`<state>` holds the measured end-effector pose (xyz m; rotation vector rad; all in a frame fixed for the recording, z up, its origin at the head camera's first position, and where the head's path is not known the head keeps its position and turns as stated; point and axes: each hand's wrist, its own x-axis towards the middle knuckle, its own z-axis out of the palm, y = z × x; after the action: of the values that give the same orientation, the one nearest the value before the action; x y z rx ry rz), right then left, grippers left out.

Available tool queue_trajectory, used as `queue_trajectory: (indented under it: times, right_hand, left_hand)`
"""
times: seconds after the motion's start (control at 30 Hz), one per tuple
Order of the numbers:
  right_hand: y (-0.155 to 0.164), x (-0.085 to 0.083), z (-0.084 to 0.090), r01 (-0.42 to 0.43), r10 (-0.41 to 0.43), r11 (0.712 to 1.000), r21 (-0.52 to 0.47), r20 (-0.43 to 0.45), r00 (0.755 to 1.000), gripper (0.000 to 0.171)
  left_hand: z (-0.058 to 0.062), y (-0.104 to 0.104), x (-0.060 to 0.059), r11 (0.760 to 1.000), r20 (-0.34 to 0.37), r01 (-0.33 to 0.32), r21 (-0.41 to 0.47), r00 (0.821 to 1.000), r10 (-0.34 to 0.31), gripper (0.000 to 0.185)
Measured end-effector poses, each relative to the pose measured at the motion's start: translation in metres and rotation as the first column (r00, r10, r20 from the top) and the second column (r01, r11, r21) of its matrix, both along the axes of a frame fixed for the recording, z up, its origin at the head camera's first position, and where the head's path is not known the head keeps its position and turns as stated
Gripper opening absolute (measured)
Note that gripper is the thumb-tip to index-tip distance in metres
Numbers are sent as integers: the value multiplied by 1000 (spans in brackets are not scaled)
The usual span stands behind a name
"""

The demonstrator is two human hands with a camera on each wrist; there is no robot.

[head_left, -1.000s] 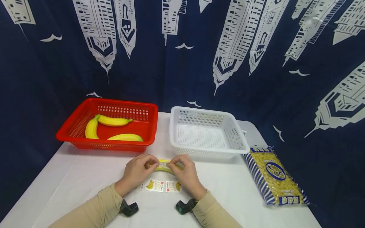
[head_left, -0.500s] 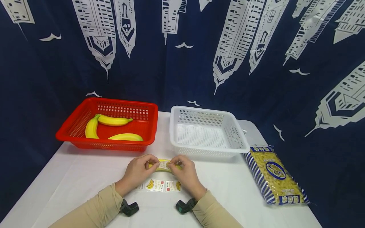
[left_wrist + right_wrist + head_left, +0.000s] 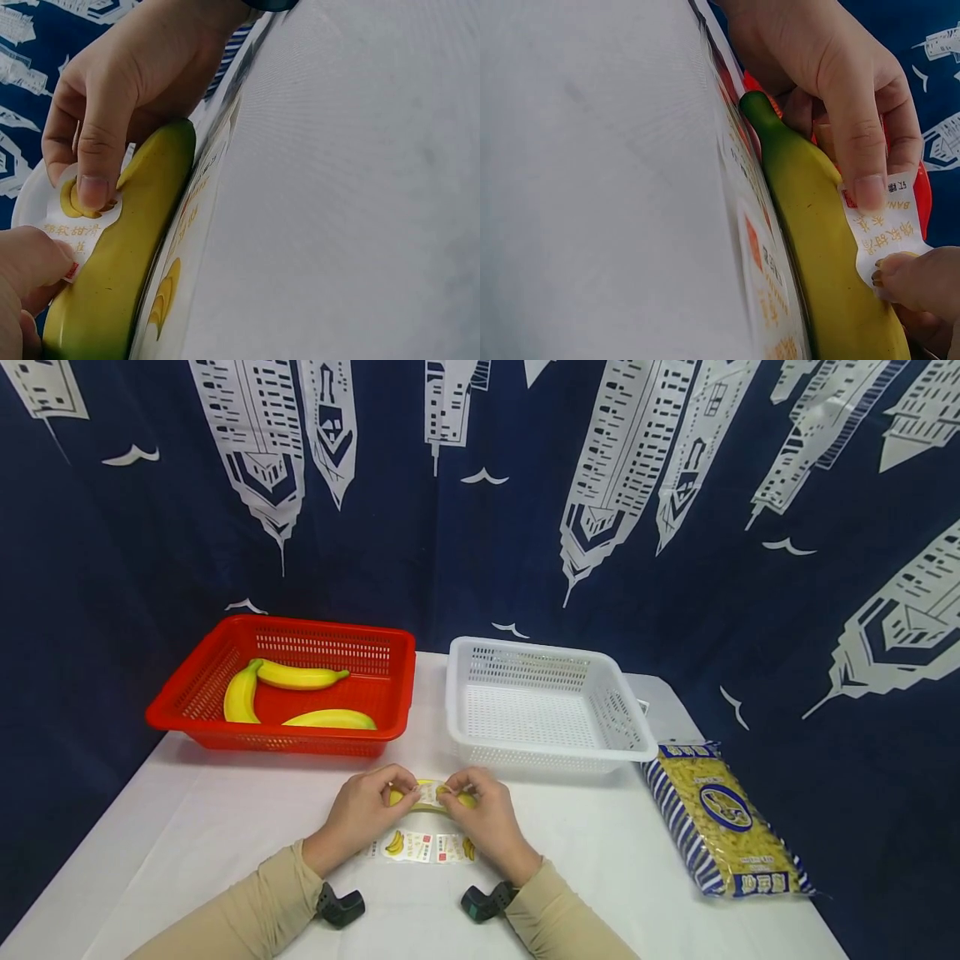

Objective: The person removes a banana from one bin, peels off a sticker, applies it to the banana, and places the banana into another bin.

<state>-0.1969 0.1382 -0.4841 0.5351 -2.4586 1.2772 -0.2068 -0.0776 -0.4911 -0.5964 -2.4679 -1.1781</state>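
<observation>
A yellow banana (image 3: pixel 429 807) with green ends lies on the table between the two hands. Over its upper side a white banana sticker (image 3: pixel 885 225), printed with bananas and orange lettering, is stretched between both hands. The left hand (image 3: pixel 367 806) pinches one end of it with thumb and fingertips. At the other end, the right hand (image 3: pixel 491 814) has it pinched the same way. In the left wrist view the sticker (image 3: pixel 81 229) curves along the banana's side, overlapping the peel. A strip of similar stickers (image 3: pixel 408 847) lies flat just in front of the banana, its ends partly hidden by the hands.
A red basket (image 3: pixel 300 745) holding several bananas stands back left. Beside it is a white basket (image 3: pixel 543 758). A bag of pasta (image 3: pixel 723 818) with blue-striped edges lies at the right, close to the table's edge.
Both hands keep their pinch on the sticker, almost still over the banana. The head view has tilted very slightly downward.
</observation>
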Motion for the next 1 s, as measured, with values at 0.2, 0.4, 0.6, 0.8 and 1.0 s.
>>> queue_trajectory:
  times: [0.2,0.4,0.6,0.8,1.0]
  right_hand:
    - [-1,-1,-2,8,-7,1000,23,-41,999,22]
    - [-5,-3,-4,32,-28,998,51,-73,997,26]
    - [-9,-4,-4,59,-51,995,83,-93,994,30]
    - [-10,-4,-3,63,-56,991,116,-66,996,33]
    - [-8,-4,-3,42,-37,991,129,-40,998,40]
  left_hand:
    - [-2,1,-2,999,-11,-7,-32,1000,7,25]
    - [-1,4,-1,997,-21,-41,-61,999,40,27]
    - [1,7,2,994,-18,-77,-79,997,76,28]
    - [0,8,2,993,-17,-96,-71,995,95,28]
    - [1,8,3,994,-14,-95,-61,995,94,32]
